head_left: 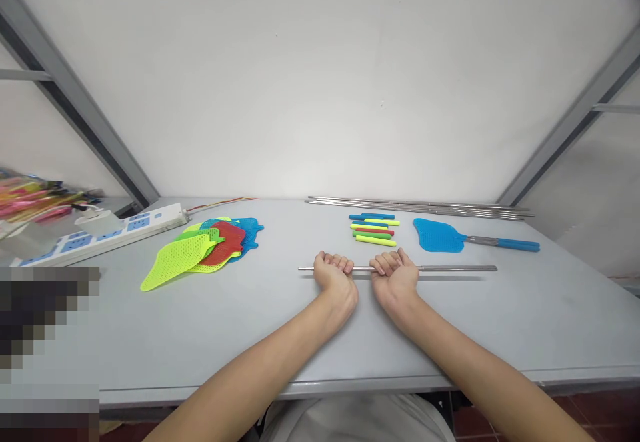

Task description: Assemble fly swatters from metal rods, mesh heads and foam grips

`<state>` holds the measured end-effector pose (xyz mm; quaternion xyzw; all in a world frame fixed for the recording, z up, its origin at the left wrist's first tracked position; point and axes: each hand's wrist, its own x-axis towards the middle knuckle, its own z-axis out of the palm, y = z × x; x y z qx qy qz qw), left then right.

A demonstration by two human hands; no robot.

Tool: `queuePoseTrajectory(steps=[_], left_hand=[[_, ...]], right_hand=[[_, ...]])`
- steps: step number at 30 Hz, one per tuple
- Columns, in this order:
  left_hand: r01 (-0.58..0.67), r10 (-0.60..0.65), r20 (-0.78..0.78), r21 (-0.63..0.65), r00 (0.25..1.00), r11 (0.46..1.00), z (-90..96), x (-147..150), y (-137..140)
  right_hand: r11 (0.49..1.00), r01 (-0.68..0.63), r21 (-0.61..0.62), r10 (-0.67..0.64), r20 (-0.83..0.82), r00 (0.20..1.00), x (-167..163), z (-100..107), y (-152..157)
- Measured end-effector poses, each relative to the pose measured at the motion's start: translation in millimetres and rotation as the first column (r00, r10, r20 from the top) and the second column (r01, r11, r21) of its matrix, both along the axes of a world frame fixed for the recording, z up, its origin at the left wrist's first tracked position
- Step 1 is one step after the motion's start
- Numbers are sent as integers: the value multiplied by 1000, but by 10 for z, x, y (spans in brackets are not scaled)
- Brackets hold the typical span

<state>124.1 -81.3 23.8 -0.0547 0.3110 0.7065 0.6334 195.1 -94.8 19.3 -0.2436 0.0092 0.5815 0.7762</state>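
Fingers of the left hand point(336, 275) and right hand point(395, 279) grip the rod point(362, 269), which runs through both fists; I'd hold it level, pressure even, clear of the tubes point(373, 235) beyond the fingers.

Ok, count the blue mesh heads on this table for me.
3 visible: the attached blue head at right, beyond the right hand; a far blue head and a near blue head, partly covered, in the pile at left. More may be hidden there.
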Motion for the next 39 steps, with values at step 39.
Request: queuePoseTrajectory(steps=[39], left_hand=[[187,-191,87,56,978,981,66,-38,92]], right_hand=[[988,-152,-18,147,-147,978,249,45,173]])
